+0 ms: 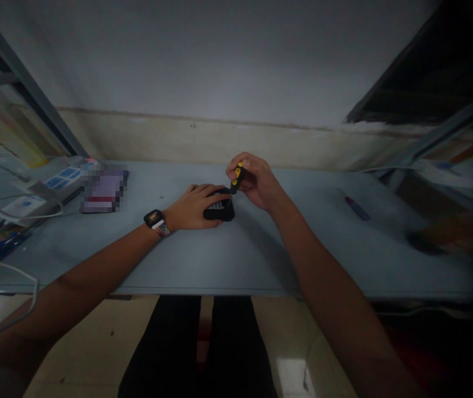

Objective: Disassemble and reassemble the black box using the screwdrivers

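Note:
A small black box-shaped device [227, 213] with a light label on top rests on the table. My left hand [197, 206] lies across its left part, thumb at the near side and fingers over the far side, gripping it. In my right hand [256, 179] is a screwdriver [237, 176] with a black and yellow handle, held in closed fingers. It slants downward, and its thin shaft reaches the right part of the device's top. Whether the tip sits in a screw is too small to tell.
The grey-blue table [170, 265] meets a wall at the back. Leftward are a phone [106, 190], a power strip [60, 179] and loose white cables [0, 262]. A slim red and blue tool [356, 209] lies to the right, near a blurred dark and orange object [431, 240].

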Motion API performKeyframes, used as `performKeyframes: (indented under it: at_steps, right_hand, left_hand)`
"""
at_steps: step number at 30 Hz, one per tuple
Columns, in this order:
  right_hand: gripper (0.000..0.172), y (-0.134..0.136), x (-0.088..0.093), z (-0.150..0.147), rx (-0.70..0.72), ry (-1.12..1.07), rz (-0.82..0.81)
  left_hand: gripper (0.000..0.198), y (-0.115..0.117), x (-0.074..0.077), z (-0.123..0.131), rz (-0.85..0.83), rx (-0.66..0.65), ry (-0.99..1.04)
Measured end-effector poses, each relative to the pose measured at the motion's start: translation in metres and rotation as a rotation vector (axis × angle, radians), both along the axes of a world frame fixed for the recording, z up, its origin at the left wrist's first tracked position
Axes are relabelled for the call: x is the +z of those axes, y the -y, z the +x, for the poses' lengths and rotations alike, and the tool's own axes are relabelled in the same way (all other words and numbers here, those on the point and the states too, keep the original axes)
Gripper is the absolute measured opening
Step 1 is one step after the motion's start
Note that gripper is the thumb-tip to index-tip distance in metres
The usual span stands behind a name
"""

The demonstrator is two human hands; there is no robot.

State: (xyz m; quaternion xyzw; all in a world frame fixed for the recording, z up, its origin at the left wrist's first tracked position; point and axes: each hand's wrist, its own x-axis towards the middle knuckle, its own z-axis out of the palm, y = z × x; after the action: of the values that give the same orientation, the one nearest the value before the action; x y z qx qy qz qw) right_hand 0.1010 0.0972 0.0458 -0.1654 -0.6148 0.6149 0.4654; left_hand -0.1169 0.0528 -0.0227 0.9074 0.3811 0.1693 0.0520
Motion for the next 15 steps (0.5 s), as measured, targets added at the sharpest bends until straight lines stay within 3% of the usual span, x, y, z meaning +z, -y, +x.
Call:
performKeyframes:
  at_steps: [11,15]
  right_hand:
    - [0.055,0.0021,0.0012,-0.0003,-0.042,0.024,0.005]
    - [0.050,-0.0021,-0.0021,0.0029,-0.067,0.004,0.030]
  left_hand:
    - [0.077,0.0010,0.0022,0.0011,0.013,0.001,-0.009]
    - [0.076,0.0006,0.0012,0.0004,0.014,0.000,-0.011]
